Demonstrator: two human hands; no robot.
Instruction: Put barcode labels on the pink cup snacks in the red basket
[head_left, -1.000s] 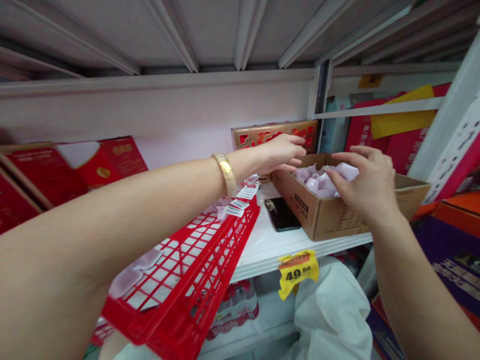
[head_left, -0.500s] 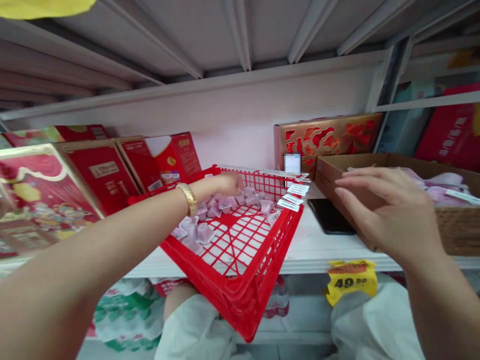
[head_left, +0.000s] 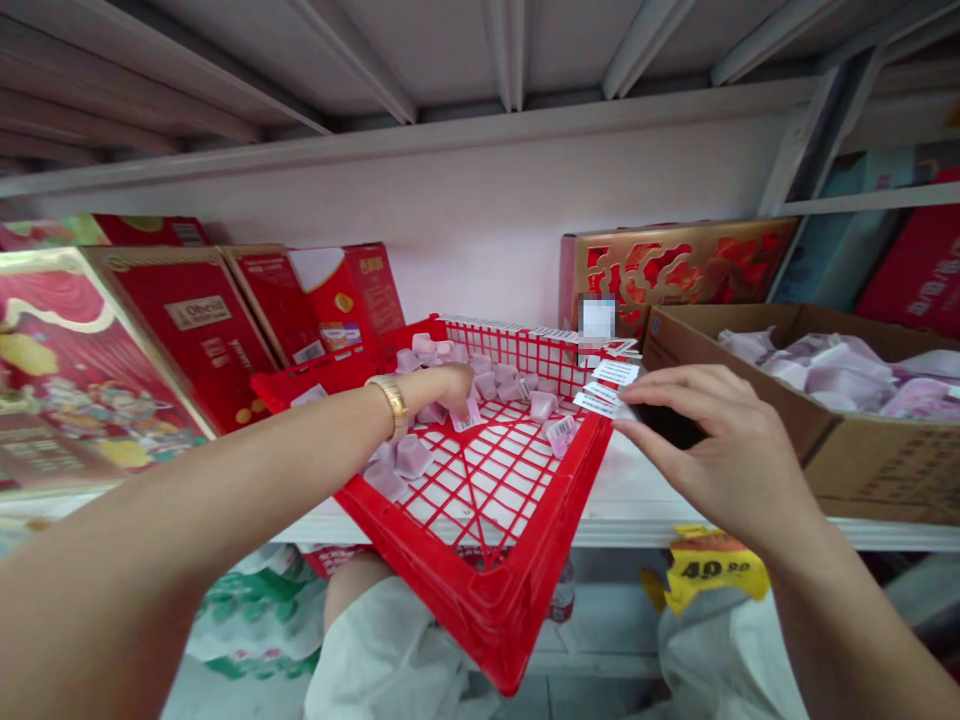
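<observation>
My left hand, with a gold bracelet at its wrist, reaches into a red plastic mesh basket. Its fingers are closed on a small pale-pink cup that carries a barcode. More such cups lie around it, mostly at the back and left of the basket. White barcode labels stick out along the basket's back and right rim. My right hand is at the right corner, thumb and fingers apart, with the fingertips at the edge of these labels; contact is hard to judge.
A cardboard box holding pale-pink packs stands at the right. Behind my right hand lies a dark phone. Red gift boxes line the left side, and a gold-red box leans at the back. A yellow price tag hangs from the shelf edge.
My right hand has moved left from near the cardboard box to the rim labels. In the basket my left hand has shifted slightly, and a barcoded cup now shows at its fingers.
</observation>
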